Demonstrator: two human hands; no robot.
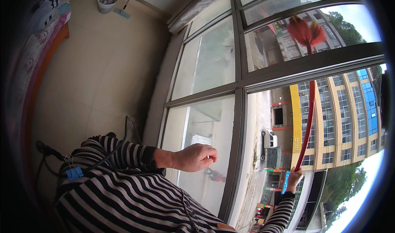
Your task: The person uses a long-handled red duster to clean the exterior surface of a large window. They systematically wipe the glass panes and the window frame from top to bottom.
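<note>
My right hand (294, 178) grips the red handle (309, 122) of a duster, with the arm stretched through the open window section. The duster's fluffy red head (305, 32) is blurred and shows through the glass pane beyond the frame bar. Loosely curled, my left hand (195, 157) hangs in front of the lower glass pane (203, 125); I see nothing held in it. Both sleeves are black-and-white striped. On the striped top, a blue binder clip (74, 173) sits beside a black cable (122, 140).
Grey metal window frame bars (239, 109) divide the panes. Below is a tiled floor (98, 72) with a white bucket (107, 2) and a green-headed floor tool (122, 12). A bed (46, 54) stands along the left. Outside are a building (333, 119) and a white truck (270, 139).
</note>
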